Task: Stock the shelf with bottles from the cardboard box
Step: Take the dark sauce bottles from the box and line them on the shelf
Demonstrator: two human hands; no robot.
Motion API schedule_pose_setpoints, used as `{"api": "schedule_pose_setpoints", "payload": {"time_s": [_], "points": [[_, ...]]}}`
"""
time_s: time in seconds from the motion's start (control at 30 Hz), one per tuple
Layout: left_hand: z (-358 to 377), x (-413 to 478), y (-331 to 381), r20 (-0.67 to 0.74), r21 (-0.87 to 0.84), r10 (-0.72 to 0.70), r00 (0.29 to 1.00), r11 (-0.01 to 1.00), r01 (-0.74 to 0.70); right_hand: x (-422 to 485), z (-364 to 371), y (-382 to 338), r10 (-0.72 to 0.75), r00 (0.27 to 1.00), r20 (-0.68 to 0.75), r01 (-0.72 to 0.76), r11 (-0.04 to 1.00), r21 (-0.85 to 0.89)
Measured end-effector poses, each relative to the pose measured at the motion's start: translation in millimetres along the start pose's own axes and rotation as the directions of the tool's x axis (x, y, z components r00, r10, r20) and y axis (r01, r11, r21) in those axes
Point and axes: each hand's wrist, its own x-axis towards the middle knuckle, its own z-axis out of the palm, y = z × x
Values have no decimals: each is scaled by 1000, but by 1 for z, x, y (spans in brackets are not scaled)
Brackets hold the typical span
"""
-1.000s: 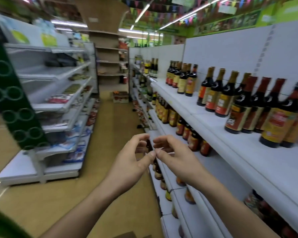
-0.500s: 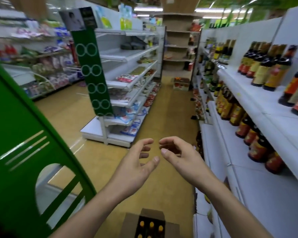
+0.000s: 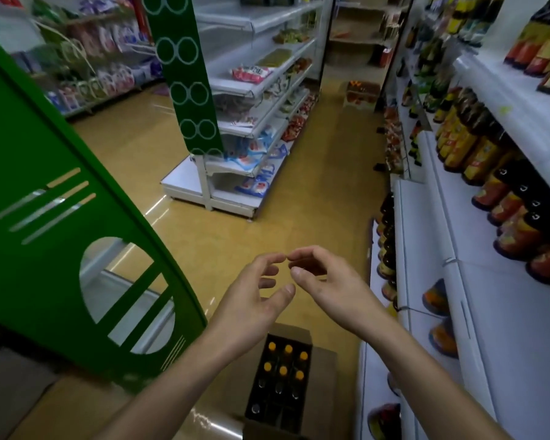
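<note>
Green fills your left side now: the display stand [image 3: 45,217] that was absent 1.0 s ago has swung into view as your head turned away from the shelf and tipped down toward the floor.

Your left hand [image 3: 254,300] is held out in front of you, fingers loosely curved and released, gripping nothing, much as it was 0.5 s ago.

Below and between your forearms, the cardboard box [image 3: 326,376] now shows far more of itself. It sits open on the floor, and 6 orange caps of the bottles [image 3: 283,371] are plain to see, with darker tops behind them.

Your right hand [image 3: 327,290] has drifted closer to the left, its index tip almost meeting the other. It is also relaxed and empty.

Along the right edge, the shelf [image 3: 423,236] has bare white space next to its stocked bottles [image 3: 518,230].

By my judgement, you are between placements. The box is found, and the next step is to reach down for a bottle.
</note>
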Motion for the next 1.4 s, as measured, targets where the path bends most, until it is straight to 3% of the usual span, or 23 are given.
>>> {"api": "schedule_pose_setpoints", "payload": {"time_s": [0.37, 0.9, 1.07, 1.23, 1.4], "points": [[34, 21, -137, 111, 16, -92, 990, 996, 91, 8, 95, 112, 176, 984, -4, -176, 984, 4], [169, 46, -484, 190, 87, -181, 965, 982, 167, -1, 286, 445, 281, 959, 30, -281, 960, 6], [206, 65, -572, 224, 128, -169, 960, 981, 143, -2, 341, 537, 254, 961, 111, -248, 967, -65], [225, 86, -626, 462, 215, -153, 874, 975, 56, -2, 383, 598, 218, 944, 246, -184, 970, -156], [232, 82, -669, 515, 279, -136, 846, 960, -16, -3, 407, 631, 229, 912, 340, -182, 969, -167]]}}
